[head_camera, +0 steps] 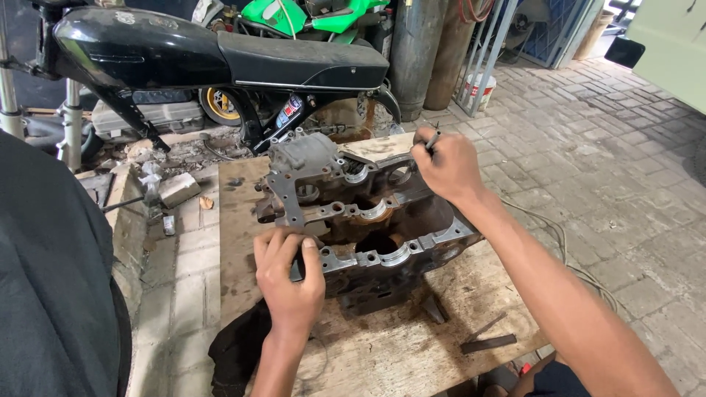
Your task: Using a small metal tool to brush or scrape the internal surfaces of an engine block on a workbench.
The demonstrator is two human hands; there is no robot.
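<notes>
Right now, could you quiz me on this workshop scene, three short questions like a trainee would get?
1. True or false: the left hand rests on the near edge of the engine case.
2. What does the right hand hold? A) a hammer B) a thin dark tool C) a rag
3. Fill in: the engine case sits on a ____ board.

Key
1. True: its fingers lie on the case's near edge.
2. B: a slim tool pokes out of the closed fist, above the case's far side.
3. Wooden: a worn board laid on the paved ground, with a black motorcycle behind it.
</notes>
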